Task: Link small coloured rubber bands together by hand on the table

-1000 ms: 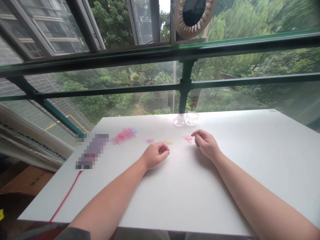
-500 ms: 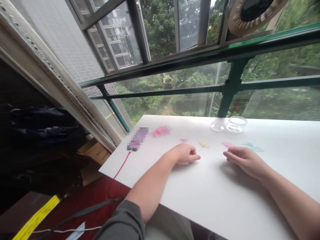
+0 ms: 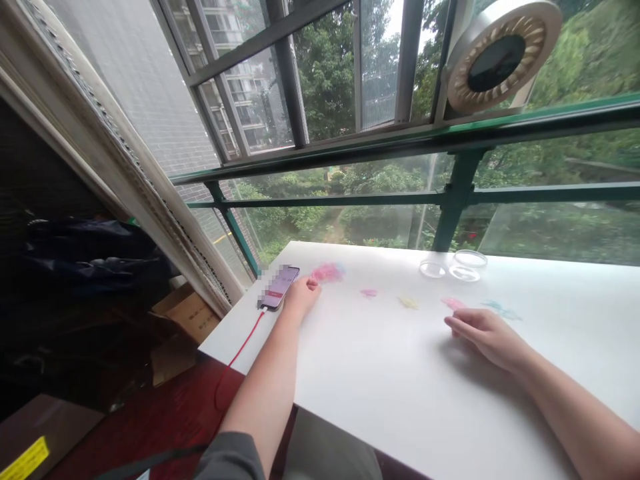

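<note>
My left hand point(image 3: 303, 293) is at the near edge of a pile of small pink and bluish pieces point(image 3: 329, 272), just right of the phone. Its fingers are curled together, and what they hold, if anything, is too small to make out. My right hand point(image 3: 475, 328) rests over the white table point(image 3: 380, 373) with thumb and fingers pressed together, just below a small pink group point(image 3: 453, 303). Whatever may be in that pinch is hidden. Along the table lie a small magenta group point(image 3: 369, 293), a yellow group point(image 3: 409, 303) and a light blue group point(image 3: 501, 310).
A phone point(image 3: 281, 287) with a red cable point(image 3: 247, 340) lies at the left. Clear round containers point(image 3: 469, 265) stand near the back edge, beside a round clear lid or dish point(image 3: 432, 269). Behind the table runs a green railing point(image 3: 330, 200); a round fan point(image 3: 500, 60) is above.
My left hand has moved left and away from me, from near the magenta group to the pink pile. My right hand has hardly moved. The camera view has tilted up slightly.
</note>
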Action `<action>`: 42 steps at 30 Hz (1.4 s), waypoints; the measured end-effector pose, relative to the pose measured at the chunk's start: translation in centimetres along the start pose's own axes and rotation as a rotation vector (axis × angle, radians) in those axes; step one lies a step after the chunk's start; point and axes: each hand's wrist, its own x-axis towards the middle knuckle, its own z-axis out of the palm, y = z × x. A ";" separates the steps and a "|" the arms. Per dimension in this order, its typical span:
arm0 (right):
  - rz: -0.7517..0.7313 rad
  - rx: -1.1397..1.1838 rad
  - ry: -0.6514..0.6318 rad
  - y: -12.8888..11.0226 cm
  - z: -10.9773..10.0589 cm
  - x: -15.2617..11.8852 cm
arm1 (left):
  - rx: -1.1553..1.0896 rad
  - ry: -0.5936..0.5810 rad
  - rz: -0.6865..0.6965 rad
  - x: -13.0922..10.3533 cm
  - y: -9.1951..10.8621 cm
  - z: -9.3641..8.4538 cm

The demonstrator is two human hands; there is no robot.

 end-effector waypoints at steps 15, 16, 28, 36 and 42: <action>0.013 0.054 0.059 -1.1 0.1 -0.1 | 0.474 -0.376 0.355 10.1 8.5 -0.6; 0.009 0.054 0.064 -1.1 0.1 -0.1 | 0.511 -0.396 0.354 10.2 8.5 -0.4; -0.012 0.034 0.063 -1.2 0.2 0.1 | 0.606 -0.370 0.435 10.6 6.3 -1.6; -0.036 0.044 0.093 -1.1 0.3 0.1 | 0.592 -0.361 0.449 11.1 5.6 -4.6; -0.064 0.008 0.099 -1.1 0.2 0.1 | 0.605 -0.464 0.399 9.7 4.1 -3.0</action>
